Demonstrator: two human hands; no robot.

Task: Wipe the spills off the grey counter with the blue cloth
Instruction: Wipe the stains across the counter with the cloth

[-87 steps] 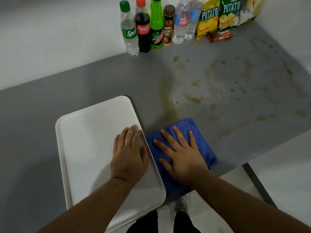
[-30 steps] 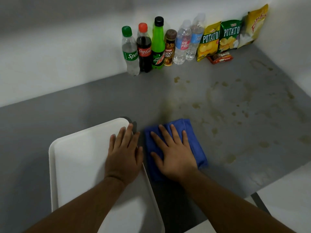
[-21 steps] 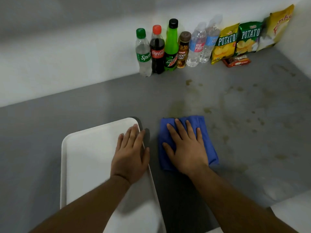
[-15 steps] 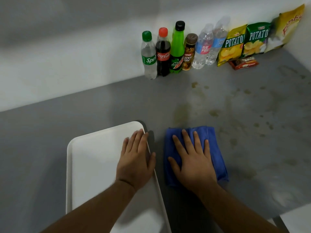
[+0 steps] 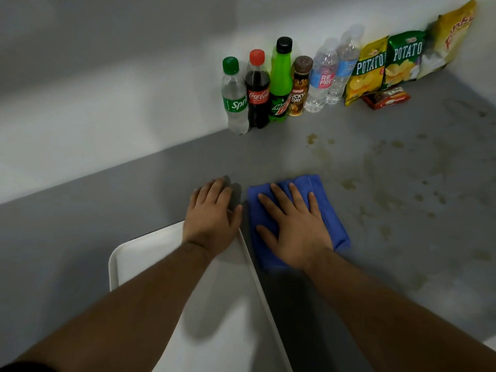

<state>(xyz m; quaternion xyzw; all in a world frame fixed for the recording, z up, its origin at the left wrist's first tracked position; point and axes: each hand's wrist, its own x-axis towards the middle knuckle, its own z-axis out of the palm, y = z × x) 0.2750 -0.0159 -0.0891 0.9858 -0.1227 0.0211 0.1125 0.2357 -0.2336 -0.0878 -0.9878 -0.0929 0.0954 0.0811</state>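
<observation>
**Hand state.** The right hand (image 5: 298, 229) lies flat on the blue cloth (image 5: 331, 216), palm down and fingers straight and spread. It presses the cloth and does not clutch it. The left hand (image 5: 212, 218) is also flat with its fingers extended and holds nothing. Its palm rests on the far right corner of the white tray (image 5: 145, 259), and its fingertips reach past the tray rim onto the grey counter (image 5: 107, 224).

**Cloth position.** The cloth is folded into a thick pad. It sits on the counter just right of the tray's right rim, near the middle of the view. The two hands lie side by side, close together but apart.

**Work done.** The counter to the left of the cloth, and the strip on its near side, show no brown marks. Whether that strip is fully clean cannot be told, because it lies in the shadow of the arm.

**Work left.** The spills (image 5: 349, 183) begin just right of the cloth's far corner. From there, brown spots and faint smears run to the right edge of the view. A further patch (image 5: 311, 138) lies farther off, near the row of bottles (image 5: 280, 84). More spots reach towards the snack bags (image 5: 402, 60) and the small red packet (image 5: 386, 98) at the wall (image 5: 107, 103).

**Assessment.** The task appears to be at an early to middle stage. Most of the stained area, all of it right of and beyond the cloth, has not yet been wiped.
</observation>
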